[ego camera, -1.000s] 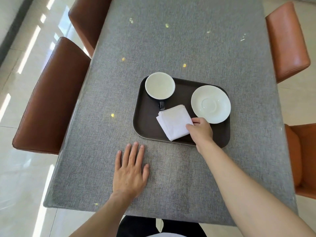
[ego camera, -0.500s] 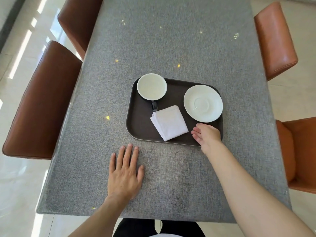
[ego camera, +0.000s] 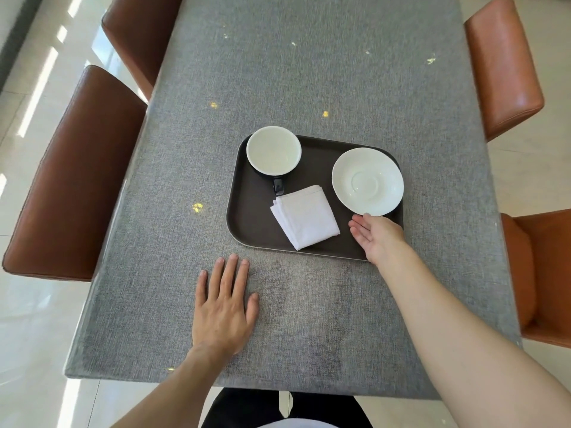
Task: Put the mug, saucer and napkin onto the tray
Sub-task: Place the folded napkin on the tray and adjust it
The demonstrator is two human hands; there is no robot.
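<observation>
A dark brown tray (ego camera: pixel 247 223) lies in the middle of the grey table. On it stand a mug (ego camera: pixel 273 150), white inside and dark outside, at the back left with its handle toward me, a white saucer (ego camera: pixel 367 181) at the back right, and a folded white napkin (ego camera: pixel 306 216) at the front middle. My right hand (ego camera: pixel 377 235) hovers over the tray's front right corner, fingers apart, holding nothing, just right of the napkin and below the saucer. My left hand (ego camera: pixel 224 307) rests flat on the table in front of the tray.
The table (ego camera: pixel 309 72) has a grey woven cover. Brown leather chairs stand along the left side (ego camera: pixel 71 180) and orange ones along the right (ego camera: pixel 503 66). The near table edge runs just below my forearms.
My right hand let go of the napkin and drew back to the right, toward the tray's front right corner. The napkin stays on the tray. My left hand has not moved.
</observation>
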